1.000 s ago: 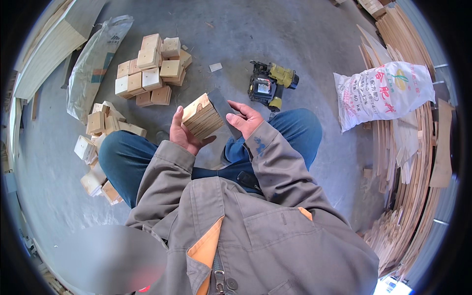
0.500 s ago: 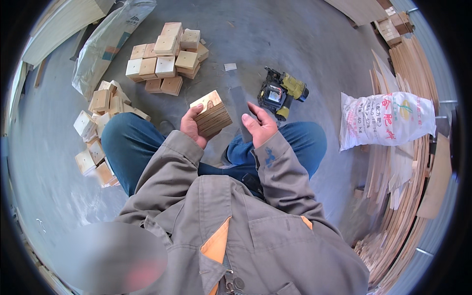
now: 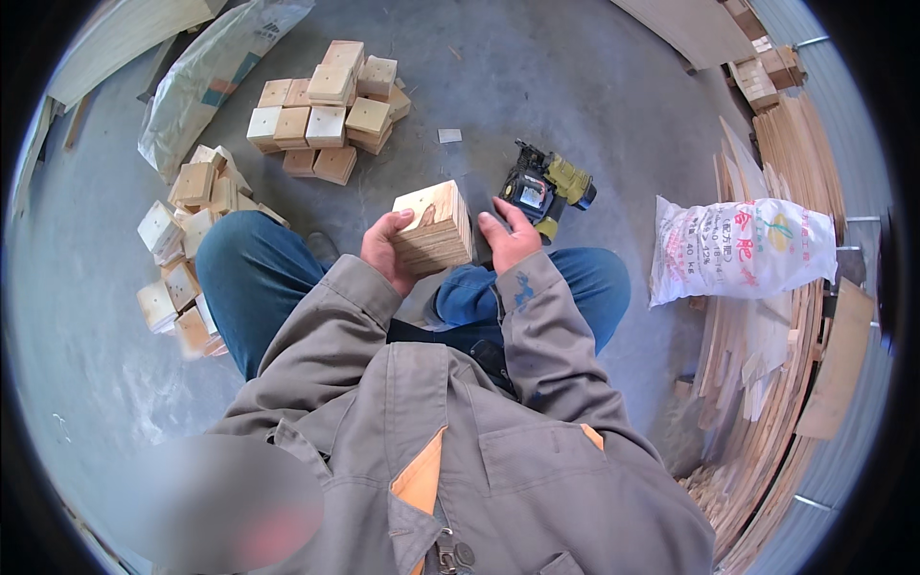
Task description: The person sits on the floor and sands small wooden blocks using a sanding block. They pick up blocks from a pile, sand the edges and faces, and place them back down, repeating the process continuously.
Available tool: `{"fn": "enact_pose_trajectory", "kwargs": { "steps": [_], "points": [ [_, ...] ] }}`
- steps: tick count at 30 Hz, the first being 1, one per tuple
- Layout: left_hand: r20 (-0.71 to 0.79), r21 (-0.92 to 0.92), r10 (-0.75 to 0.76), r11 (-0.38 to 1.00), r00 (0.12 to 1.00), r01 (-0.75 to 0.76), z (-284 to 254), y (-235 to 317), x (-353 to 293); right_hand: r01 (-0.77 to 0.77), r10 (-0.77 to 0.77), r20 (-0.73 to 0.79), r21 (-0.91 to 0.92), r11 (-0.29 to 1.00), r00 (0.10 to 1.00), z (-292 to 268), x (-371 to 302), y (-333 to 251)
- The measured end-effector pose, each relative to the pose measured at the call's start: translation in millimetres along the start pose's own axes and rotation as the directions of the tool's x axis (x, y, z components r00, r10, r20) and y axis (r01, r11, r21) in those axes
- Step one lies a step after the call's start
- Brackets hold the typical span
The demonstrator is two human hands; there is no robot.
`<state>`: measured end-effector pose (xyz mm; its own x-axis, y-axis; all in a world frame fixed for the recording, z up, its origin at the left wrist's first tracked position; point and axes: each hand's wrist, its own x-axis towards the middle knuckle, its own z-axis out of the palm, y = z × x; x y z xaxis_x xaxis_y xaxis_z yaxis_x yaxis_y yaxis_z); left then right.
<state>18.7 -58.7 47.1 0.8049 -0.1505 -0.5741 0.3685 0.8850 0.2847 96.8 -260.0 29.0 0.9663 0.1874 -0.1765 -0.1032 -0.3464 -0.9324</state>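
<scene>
My left hand [image 3: 388, 251] grips a thick wooden block [image 3: 436, 247] by its left side, thumb over the top edge. The block has a pale top with a dark knot mark, and its layered sides show many thin plies. My right hand [image 3: 514, 241] is close by the block's right face, thumb and fingers bent toward each other. The dark flat strip in it appears turned nearly edge-on and is mostly hidden. Beyond my right hand, a yellow-green and black nail gun [image 3: 544, 190] lies on the floor.
Stacked wooden blocks [image 3: 326, 125] stand ahead, and more loose blocks [image 3: 182, 235] lie left of my knee. A pale plastic sack [image 3: 206, 81] rests far left. At right, a filled white sack [image 3: 743, 249] lies against long wooden strips [image 3: 800, 153]. A small white slip [image 3: 449, 136] is on the floor.
My left hand has brought the block right and turned its layered face. The dark strip, plainly visible before in my right hand, is now almost out of sight.
</scene>
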Motion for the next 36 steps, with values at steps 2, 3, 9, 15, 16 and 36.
{"fn": "enact_pose_trajectory", "kwargs": {
  "steps": [2, 3, 9, 15, 16, 36],
  "points": [
    [-0.053, -0.003, 0.015, 1.000, 0.998, -0.015, 4.5, 3.4, -1.3, -0.025, 0.036, -0.033, 0.284, 0.959, 0.999, -1.0, -14.8, -19.3],
    [-0.078, -0.004, 0.022, 1.000, 0.997, -0.023, 5.9, 4.5, -0.9, -0.006, 0.007, 0.000, 0.255, 0.967, 1.000, -2.4, -23.1, -29.3],
    [-0.094, -0.047, -0.003, 0.999, 0.996, -0.002, -8.4, 5.4, 10.3, 0.425, -0.422, 0.051, -0.105, 0.899, 0.905, 13.1, -49.4, -48.2],
    [0.073, 0.027, -0.061, 0.998, 0.995, 0.059, -1.8, 1.5, -1.3, 0.117, -0.116, 0.013, -0.123, 0.986, 0.993, 0.6, 20.0, -10.9],
    [0.110, 0.018, -0.066, 0.998, 0.992, 0.064, -0.7, -0.9, 0.1, 0.050, -0.050, 0.013, -0.057, 0.997, 0.999, -6.6, 24.7, -7.3],
    [0.191, 0.054, -0.018, 0.999, 0.981, 0.008, -7.3, 4.2, 1.2, 0.096, -0.077, -0.149, 0.126, 0.987, 0.986, -14.6, 5.2, 25.6]
  ]
}}
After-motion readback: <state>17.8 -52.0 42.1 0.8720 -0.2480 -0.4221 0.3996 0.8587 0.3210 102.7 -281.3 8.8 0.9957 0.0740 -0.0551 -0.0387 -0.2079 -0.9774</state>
